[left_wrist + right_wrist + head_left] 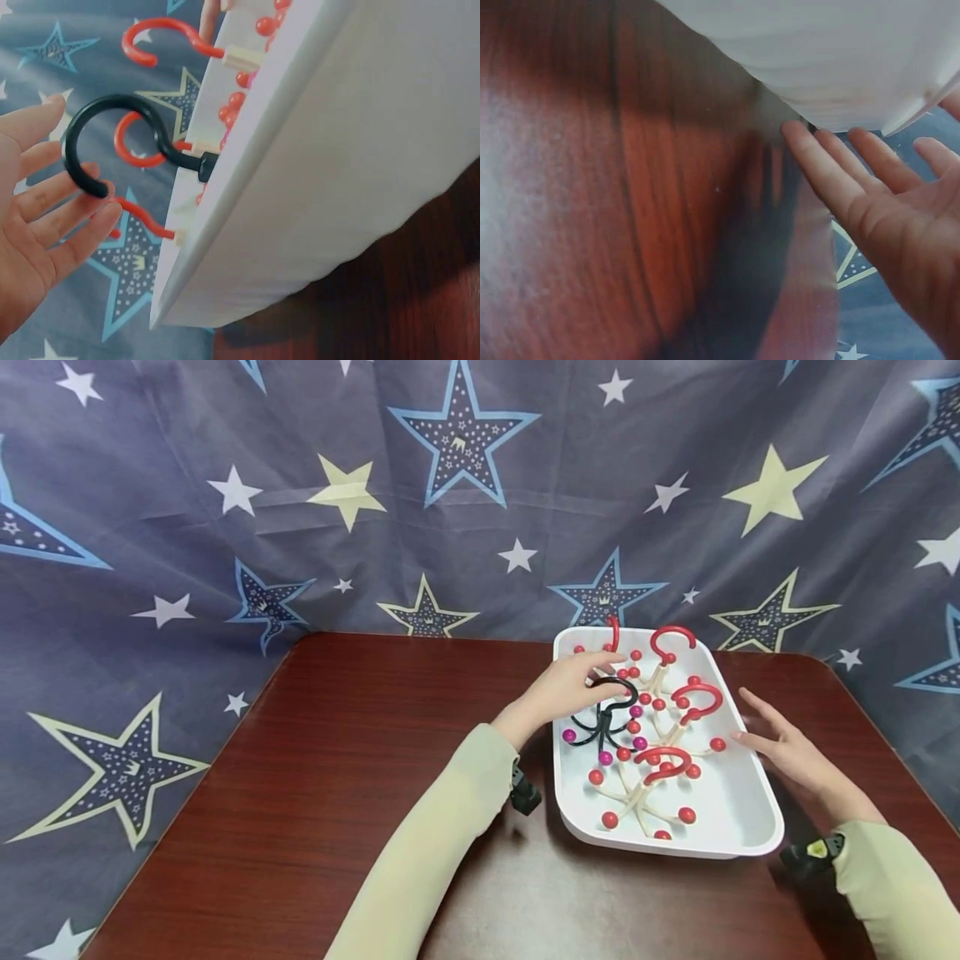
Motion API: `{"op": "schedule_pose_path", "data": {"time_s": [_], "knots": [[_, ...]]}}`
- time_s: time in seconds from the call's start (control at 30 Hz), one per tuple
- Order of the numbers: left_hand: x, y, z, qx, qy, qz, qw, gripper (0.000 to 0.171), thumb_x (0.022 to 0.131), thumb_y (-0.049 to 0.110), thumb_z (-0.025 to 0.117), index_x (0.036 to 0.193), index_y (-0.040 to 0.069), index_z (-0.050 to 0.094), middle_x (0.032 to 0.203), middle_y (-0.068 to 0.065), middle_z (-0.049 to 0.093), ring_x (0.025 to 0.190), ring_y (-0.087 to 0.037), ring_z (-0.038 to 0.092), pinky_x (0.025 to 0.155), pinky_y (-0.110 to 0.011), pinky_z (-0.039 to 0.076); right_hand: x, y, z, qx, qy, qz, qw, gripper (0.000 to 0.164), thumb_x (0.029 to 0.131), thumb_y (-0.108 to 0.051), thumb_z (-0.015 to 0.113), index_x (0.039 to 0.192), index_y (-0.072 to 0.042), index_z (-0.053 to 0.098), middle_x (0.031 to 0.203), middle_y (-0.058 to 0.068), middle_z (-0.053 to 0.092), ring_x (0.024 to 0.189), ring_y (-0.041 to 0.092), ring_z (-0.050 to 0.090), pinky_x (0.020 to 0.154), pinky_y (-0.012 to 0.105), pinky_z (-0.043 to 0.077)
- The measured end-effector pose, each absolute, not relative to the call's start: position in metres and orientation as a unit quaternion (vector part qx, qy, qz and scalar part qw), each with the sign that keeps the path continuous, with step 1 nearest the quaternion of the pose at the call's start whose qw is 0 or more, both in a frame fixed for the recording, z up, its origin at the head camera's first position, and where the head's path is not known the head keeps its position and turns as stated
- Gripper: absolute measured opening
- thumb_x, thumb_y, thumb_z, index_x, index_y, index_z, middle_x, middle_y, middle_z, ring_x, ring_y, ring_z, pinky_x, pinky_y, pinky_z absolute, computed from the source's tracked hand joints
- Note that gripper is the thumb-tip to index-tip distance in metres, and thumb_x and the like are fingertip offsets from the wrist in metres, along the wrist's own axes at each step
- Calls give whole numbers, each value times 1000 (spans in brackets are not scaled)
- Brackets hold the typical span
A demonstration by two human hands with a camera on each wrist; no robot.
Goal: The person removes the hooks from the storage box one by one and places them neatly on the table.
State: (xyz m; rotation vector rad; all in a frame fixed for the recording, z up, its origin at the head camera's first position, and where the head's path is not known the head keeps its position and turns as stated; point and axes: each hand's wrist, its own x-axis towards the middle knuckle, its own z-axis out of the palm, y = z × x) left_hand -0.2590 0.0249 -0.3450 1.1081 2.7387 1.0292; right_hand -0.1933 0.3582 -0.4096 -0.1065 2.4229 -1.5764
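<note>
A white tray (738, 806) stands on the dark wooden table and holds several cream star-shaped pieces with red balls and red hooks (697, 697). Among them is one black piece with magenta balls and a black hook (603, 718). My left hand (581, 681) reaches over the tray's left rim, its straight fingers touching the loop of the black hook (82, 146). In the left wrist view the left hand's fingertips (94, 217) lie against the hook's end, beside the tray wall (337, 150). My right hand (776, 739) hovers with spread fingers just off the tray's right rim (817, 52), holding nothing.
The table (337, 760) is reddish-brown with bare wood left of and in front of the tray. A dark blue cloth printed with stars (375, 485) hangs behind and around it. Small black devices (523, 793) sit at both wrists.
</note>
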Motion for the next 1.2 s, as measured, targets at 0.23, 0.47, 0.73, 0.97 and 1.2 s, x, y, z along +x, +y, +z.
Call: {"op": "schedule_pose_path", "data": {"time_s": [0.23,0.47,0.73,0.97,1.2], "knots": [[-258,34,-351,382,867,320,6,39,89,36,55,124,19,57,119,4,61,107,-6,55,89,-16,41,-193,360,-415,-42,797,-587,135,68,94,-22,48,147,-21,5,113,-19,41,91,-7,57,72,23,52],[-258,37,-354,383,871,308,-9,30,90,31,55,117,21,62,114,7,63,102,-4,56,86,-16,41,-193,360,-417,-39,787,-599,142,66,95,-22,46,147,-22,5,129,-9,35,93,-7,56,73,24,52],[-258,37,-351,382,871,309,-27,24,90,29,55,110,21,65,105,8,65,89,0,56,78,-12,41,-193,361,-418,-43,787,-599,139,66,95,-22,46,147,-21,5,124,-11,36,93,-7,56,73,24,52],[-253,33,-336,371,891,258,-48,24,91,31,54,112,25,64,107,10,65,82,-3,56,73,-17,42,-193,360,-417,-43,789,-597,139,67,95,-22,46,147,-20,5,121,-13,36,92,-7,57,72,24,52],[-255,26,-321,372,884,269,-86,23,90,33,55,110,26,65,101,11,65,78,-2,51,69,-17,39,-193,360,-416,-39,787,-598,143,66,95,-22,46,147,-21,5,135,3,31,92,-8,56,73,23,52]]}}
